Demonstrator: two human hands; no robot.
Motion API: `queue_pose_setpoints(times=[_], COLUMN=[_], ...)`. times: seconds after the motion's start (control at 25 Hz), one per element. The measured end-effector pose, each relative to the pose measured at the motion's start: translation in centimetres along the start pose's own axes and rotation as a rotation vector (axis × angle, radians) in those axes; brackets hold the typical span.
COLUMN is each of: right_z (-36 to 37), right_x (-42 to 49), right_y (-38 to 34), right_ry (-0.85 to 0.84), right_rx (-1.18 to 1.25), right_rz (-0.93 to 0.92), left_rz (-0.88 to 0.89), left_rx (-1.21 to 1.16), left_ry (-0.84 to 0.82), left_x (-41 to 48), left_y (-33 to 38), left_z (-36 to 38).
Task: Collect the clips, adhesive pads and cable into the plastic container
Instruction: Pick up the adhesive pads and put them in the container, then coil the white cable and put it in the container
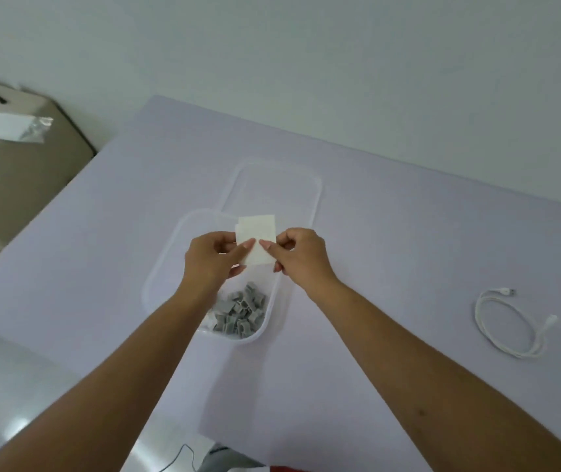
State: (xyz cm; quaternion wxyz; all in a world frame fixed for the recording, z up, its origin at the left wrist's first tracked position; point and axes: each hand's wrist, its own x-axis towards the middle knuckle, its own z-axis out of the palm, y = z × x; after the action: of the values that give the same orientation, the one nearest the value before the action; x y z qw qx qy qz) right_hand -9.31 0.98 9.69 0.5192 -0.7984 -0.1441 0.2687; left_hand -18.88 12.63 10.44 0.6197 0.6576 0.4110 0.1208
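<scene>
A clear plastic container stands on the lilac table, with several grey clips piled in its near end. Above the container, my left hand and my right hand both pinch a small stack of white adhesive pads, one hand on each side. A coiled white cable lies on the table far to the right, apart from both hands.
The container's clear lid lies flat just behind the container. A beige cabinet with a white packet on it stands past the table's left edge. A glossy grey surface sits at the lower left.
</scene>
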Motion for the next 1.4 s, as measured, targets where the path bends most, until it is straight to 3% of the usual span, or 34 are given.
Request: queue_pose_setpoints(times=[0.16,0.32,0.64,0.84,1.04,1.16,1.28,1.4], right_z=[2.6,2.6,1.9,0.5,-4.2,-9.4,-15.3,-21.6], right_x=[1.1,0.7,-0.4,-0.9,-1.9,-2.9,-4.1,-5.9], right_y=[0.3,1.7,3.2,3.6,5.5,8.5,12.2,16.4], right_ry=[0.062,0.165,0.284,0.363,0.492,0.604,0.724,0.843], right_rx=[-0.075,-0.100,-0.053,0.026,0.138,0.135,0.102,-0.017], right_rz=[0.020,0.048,0.095,0.137,0.203,0.242,0.292,0.355], left_rz=[0.021,-0.021,0.101,0.279,0.485,0.592,0.502,0.382], left_rx=[0.338,0.560,0.642,0.845,0.576,0.436,0.400,0.541], left_ry=[0.072,-0.054,-0.119,-0.115,-0.067,-0.227,-0.428,-0.626], left_x=[3.9,7.2,9.1,7.8,5.9,3.9,1.8,0.3], left_y=[-3.1,-6.4,-8.8,-7.2,-1.4,1.9,2.1,0.1], left_z=[-3.5,-2.4,0.7,0.2,2.6,9.2,17.3,25.6])
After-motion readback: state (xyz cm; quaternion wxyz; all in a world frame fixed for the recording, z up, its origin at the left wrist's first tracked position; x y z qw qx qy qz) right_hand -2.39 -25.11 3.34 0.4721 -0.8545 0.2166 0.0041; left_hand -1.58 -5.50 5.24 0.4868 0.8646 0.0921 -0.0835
